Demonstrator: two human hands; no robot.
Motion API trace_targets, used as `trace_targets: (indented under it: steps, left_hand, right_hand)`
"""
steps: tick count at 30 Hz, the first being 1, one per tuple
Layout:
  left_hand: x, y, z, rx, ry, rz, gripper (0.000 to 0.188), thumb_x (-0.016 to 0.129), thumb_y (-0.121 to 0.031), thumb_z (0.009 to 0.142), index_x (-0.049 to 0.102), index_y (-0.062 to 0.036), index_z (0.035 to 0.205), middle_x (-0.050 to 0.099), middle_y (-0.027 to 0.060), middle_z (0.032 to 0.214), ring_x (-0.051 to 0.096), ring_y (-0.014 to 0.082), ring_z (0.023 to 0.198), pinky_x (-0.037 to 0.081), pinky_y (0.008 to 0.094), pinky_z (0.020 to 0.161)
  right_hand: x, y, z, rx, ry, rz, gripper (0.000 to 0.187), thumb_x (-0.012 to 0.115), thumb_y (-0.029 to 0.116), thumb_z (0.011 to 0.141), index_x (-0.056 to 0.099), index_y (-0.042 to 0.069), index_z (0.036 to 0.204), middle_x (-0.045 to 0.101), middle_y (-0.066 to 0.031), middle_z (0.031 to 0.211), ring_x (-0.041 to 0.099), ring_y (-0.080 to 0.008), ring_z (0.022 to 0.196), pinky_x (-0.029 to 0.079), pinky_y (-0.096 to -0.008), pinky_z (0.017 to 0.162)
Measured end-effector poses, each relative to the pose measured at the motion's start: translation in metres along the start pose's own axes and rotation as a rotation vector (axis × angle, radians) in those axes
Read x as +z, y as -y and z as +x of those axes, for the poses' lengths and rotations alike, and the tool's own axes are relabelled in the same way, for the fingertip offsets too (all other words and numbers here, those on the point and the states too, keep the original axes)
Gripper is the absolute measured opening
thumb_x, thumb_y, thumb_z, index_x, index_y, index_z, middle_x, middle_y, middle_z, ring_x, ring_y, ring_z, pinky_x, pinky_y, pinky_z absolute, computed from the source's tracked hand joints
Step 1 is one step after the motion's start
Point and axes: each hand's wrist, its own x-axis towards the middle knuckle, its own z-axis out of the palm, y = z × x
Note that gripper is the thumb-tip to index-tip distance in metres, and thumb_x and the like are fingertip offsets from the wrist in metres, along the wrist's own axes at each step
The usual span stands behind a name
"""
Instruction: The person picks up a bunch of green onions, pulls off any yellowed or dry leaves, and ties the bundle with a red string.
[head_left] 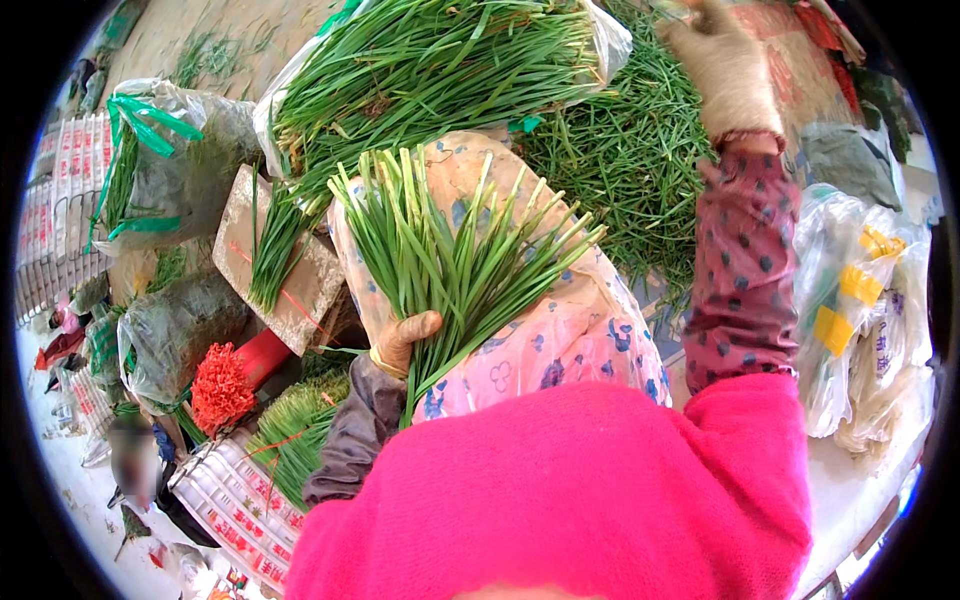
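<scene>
My left hand (405, 340), in a tan glove, is closed round the lower part of a bunch of garlic chives (450, 260). The bunch fans out above my lap, pale cut ends pointing away from me. A patterned, plastic-like apron (560, 345) covers my lap beneath it. My right hand (725, 75), also gloved, is stretched far out at the upper right, above a heap of loose green trimmings (625, 170). Its fingers are blurred and partly cut off by the picture's edge, so I cannot make out whether they hold anything. Beyond my knees lies a large pile of garlic chives (430, 75) on plastic sheeting.
Left of my knees, a board (240, 225) carries a few chives. Nearby are a bundle of red-orange ties (222, 390) at a red cylinder, tied chive bundles (290, 440) and a white crate (225, 510). A clear bag (185, 140) stands farther left; plastic bags (865, 310) lie right.
</scene>
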Motion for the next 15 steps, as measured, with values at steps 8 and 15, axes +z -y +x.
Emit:
trace_targets:
  steps: [8, 15]
  left_hand:
    - [-0.007, -0.006, -0.001, -0.220, 0.025, -0.056, 0.073, 0.080, -0.011, 0.073, 0.048, -0.0028, 0.138, 0.062, 0.0132, 0.127, 0.063, 0.0279, 0.110, 0.052, 0.0411, 0.097]
    - [0.018, -0.026, 0.003, -0.134, -0.010, 0.266, 0.071, 0.082, -0.011, 0.073, 0.050, -0.0042, 0.136, 0.063, 0.0100, 0.125, 0.063, 0.0258, 0.109, 0.051, 0.0382, 0.096]
  right_hand:
    - [0.049, 0.012, -0.087, -0.157, 1.267, 0.281, 0.061, 0.077, 0.014, 0.071, 0.059, 0.005, 0.128, 0.070, -0.0100, 0.099, 0.065, -0.0149, 0.087, 0.052, -0.0281, 0.080]
    - [0.061, 0.019, -0.100, 0.188, 1.138, 0.572, 0.018, 0.069, 0.006, 0.080, 0.072, 0.003, 0.097, 0.070, -0.0017, 0.081, 0.063, -0.0082, 0.072, 0.052, -0.0251, 0.067]
